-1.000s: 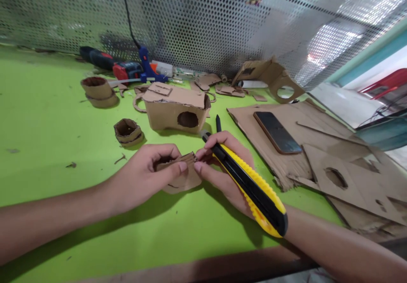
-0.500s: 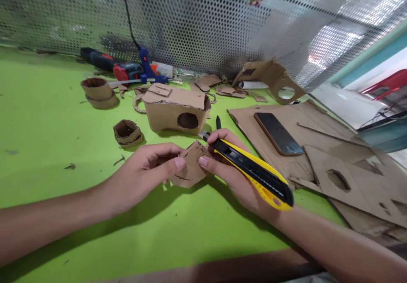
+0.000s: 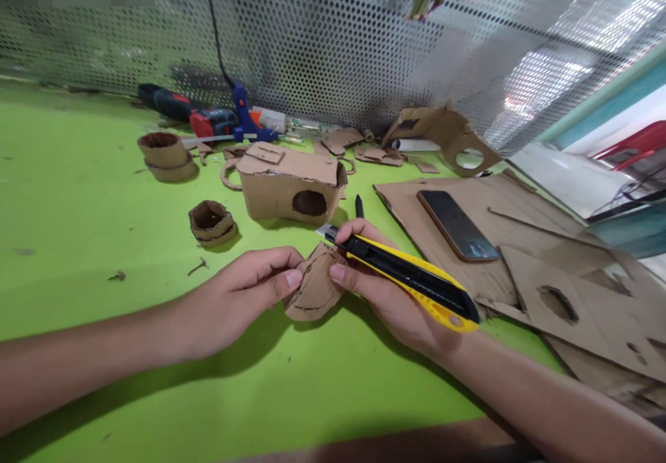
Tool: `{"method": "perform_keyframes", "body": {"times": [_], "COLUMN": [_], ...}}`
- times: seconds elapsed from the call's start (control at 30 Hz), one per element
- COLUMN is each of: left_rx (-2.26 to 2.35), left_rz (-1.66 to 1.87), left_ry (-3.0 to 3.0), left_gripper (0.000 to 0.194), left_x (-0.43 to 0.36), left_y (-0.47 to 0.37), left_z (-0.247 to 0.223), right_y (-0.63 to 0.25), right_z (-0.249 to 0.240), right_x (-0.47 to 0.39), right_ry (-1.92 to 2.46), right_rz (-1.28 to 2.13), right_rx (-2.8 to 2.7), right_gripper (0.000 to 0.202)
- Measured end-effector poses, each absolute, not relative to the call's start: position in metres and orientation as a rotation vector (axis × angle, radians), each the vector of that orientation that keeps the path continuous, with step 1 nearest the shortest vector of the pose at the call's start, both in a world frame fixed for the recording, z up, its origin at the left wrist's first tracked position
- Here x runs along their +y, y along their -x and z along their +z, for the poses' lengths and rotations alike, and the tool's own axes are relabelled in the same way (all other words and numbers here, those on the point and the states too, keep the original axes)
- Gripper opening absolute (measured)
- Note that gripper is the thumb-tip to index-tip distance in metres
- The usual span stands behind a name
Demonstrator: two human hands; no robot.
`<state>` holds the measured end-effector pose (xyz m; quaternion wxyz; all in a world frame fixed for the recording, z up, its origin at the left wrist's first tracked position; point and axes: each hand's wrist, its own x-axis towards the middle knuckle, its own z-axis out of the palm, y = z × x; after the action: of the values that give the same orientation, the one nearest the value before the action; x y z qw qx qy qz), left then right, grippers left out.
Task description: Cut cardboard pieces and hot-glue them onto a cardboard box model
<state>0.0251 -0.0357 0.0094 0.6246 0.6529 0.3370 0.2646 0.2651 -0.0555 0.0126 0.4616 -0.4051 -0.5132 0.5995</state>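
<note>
Between both hands, above the green table, is a small rounded cardboard piece (image 3: 315, 289) with a dark curved line near its lower edge. My left hand (image 3: 244, 296) pinches its left side between thumb and fingers. My right hand (image 3: 385, 289) grips a yellow and black utility knife (image 3: 411, 275) and also presses its thumb on the right side of the piece. The knife's blade is out and points left, just above the piece. Behind the hands stands a cardboard box (image 3: 281, 192) with a round hole in its front. A dark pointed pen-like thing (image 3: 359, 206) lies beside it.
Two cardboard rings (image 3: 211, 223) (image 3: 166, 157) sit at left. A blue glue gun (image 3: 244, 119) and a red-black power tool (image 3: 208, 123) lie along the perforated metal panel (image 3: 312, 39). At right, a phone (image 3: 458, 223) rests on cardboard sheets (image 3: 541, 220).
The cardboard piece has turned slightly and sits a little lower in the view. The knife has tilted flatter, its blade shifting left over the piece. Both hands keep their hold.
</note>
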Motion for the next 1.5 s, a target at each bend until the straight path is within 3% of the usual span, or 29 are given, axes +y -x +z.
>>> {"method": "perform_keyframes", "body": {"times": [0.2, 0.4, 0.53, 0.63, 0.8, 1.03, 1.13, 1.27, 1.5], "left_rx": [0.751, 0.893, 0.957, 0.79, 0.604, 0.444, 0.408, 0.343, 0.297], "left_rz": [0.629, 0.611, 0.711, 0.692, 0.65, 0.74, 0.707, 0.658, 0.665], "left_ry": [-1.476, -1.624, -1.945, -2.261, -2.598, -2.774, -2.791, -2.798, -2.697], "left_gripper": [0.031, 0.02, 0.029, 0.024, 0.023, 0.027, 0.028, 0.029, 0.034], "left_x": [-0.035, -0.044, -0.047, -0.044, -0.039, -0.037, -0.036, -0.029, -0.024], "left_y": [-0.025, -0.023, -0.02, -0.019, -0.016, -0.008, -0.007, -0.009, -0.011], "left_z": [0.011, 0.012, 0.011, 0.009, 0.005, 0.008, 0.009, 0.012, 0.015], "right_y": [-0.264, -0.268, -0.275, -0.278, -0.272, -0.269, -0.271, -0.269, -0.272], "right_z": [0.012, 0.017, 0.013, 0.008, 0.018, 0.043, 0.041, 0.037, 0.021], "right_x": [-0.058, -0.055, -0.045, -0.04, -0.05, -0.077, -0.075, -0.071, -0.067], "right_ry": [1.059, 1.173, 1.08, 1.016, 1.217, 1.273, 1.374, 1.306, 1.227], "right_rz": [1.462, 1.116, 0.981, 0.939, 0.561, 0.635, 0.662, 0.95, 0.986], "right_rx": [-1.264, -1.473, -1.831, -2.007, -1.93, -1.892, -1.861, -1.829, -1.815], "right_gripper": [0.035, 0.028, 0.021, 0.025, 0.018, 0.029, 0.023, 0.012, 0.016]}}
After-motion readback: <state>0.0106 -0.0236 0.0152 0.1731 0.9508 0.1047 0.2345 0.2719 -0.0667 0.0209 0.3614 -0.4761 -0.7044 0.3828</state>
